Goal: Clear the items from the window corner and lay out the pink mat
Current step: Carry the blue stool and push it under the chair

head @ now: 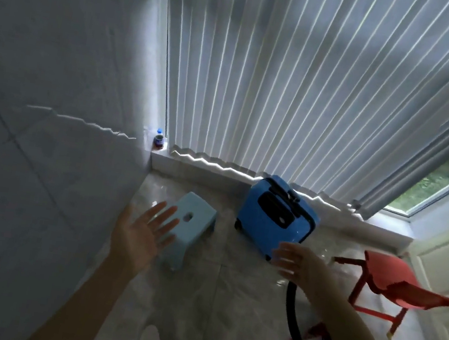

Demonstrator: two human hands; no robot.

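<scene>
Three items sit in the window corner; both hands reach in with nothing held.

A light blue stool point(191, 223) stands beside a blue suitcase point(274, 221) below the blinds point(291, 77), a red chair point(393, 287) well to the right. The left hand point(139, 233), fingers spread, is in front of the stool; the right hand point(299, 264), loosely spread, is in front of the suitcase.

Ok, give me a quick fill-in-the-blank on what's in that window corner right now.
1. The suitcase by the blinds is ____ in colour.
2. The left hand reaches toward the pale blue ____.
3. The chair on the right is ____.
4. Both hands, the right hand included, hold ____.

Missing words: blue; stool; red; nothing
</scene>
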